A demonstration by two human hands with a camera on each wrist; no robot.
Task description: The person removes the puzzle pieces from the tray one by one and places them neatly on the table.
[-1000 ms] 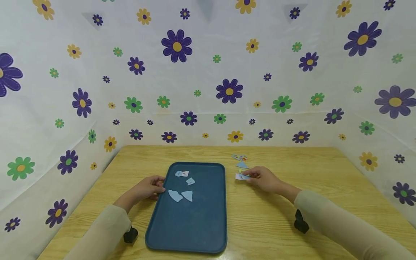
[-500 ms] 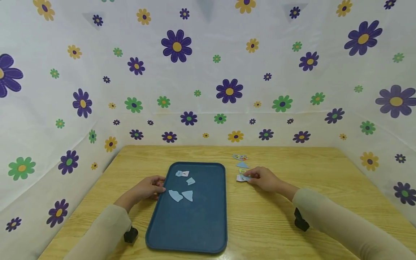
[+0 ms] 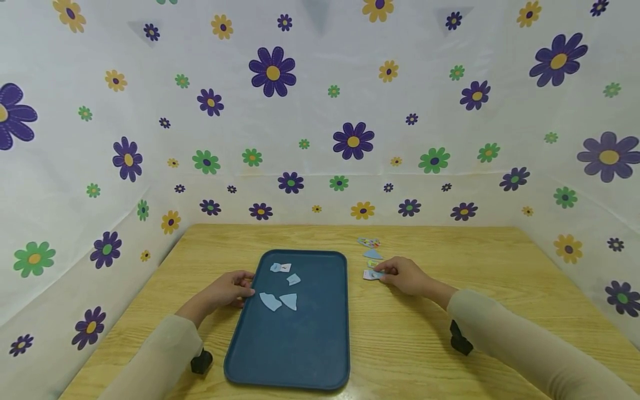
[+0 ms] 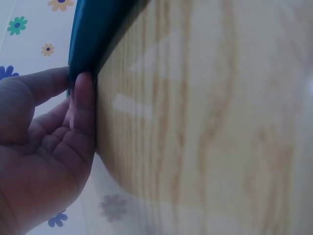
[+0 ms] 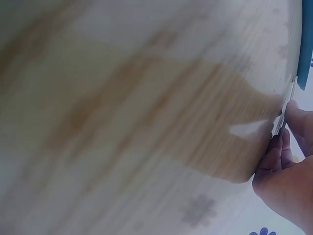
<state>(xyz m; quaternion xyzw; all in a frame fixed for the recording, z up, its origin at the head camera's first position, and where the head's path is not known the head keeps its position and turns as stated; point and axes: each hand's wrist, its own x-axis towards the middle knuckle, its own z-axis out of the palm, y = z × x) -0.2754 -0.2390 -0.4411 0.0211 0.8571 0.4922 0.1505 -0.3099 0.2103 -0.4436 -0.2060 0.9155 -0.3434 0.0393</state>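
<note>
My left hand point(image 3: 230, 289) holds the left rim of a dark blue tray point(image 3: 300, 350). In the left wrist view, the thumb of that hand point(image 4: 49, 142) lies against the tray's edge point(image 4: 93, 34), with fingers at the underside. Right of the tray, my right hand point(image 3: 407, 276) pinches the right end of a flat white and light blue puzzle piece point(image 3: 371, 275), low over the table. The right wrist view has the thin piece point(image 5: 288, 110) edge-on between thumb and fingers of my right hand point(image 5: 288, 176). Its right end is hidden by the fingertips.
On the tray lie two larger pale blue pieces point(image 3: 270, 301), a small one point(image 3: 293, 279) and a printed white-and-blue one point(image 3: 280, 268). Beyond the right hand on the wooden table point(image 3: 425, 344) are a yellow-green piece point(image 3: 372, 263), a blue triangular piece point(image 3: 372, 254) and a multicoloured piece point(image 3: 368, 242).
The piece in my right hand has come slightly toward me and lies flatter, baring more of the yellow-green piece behind it. My left hand and the tray stay put.
</note>
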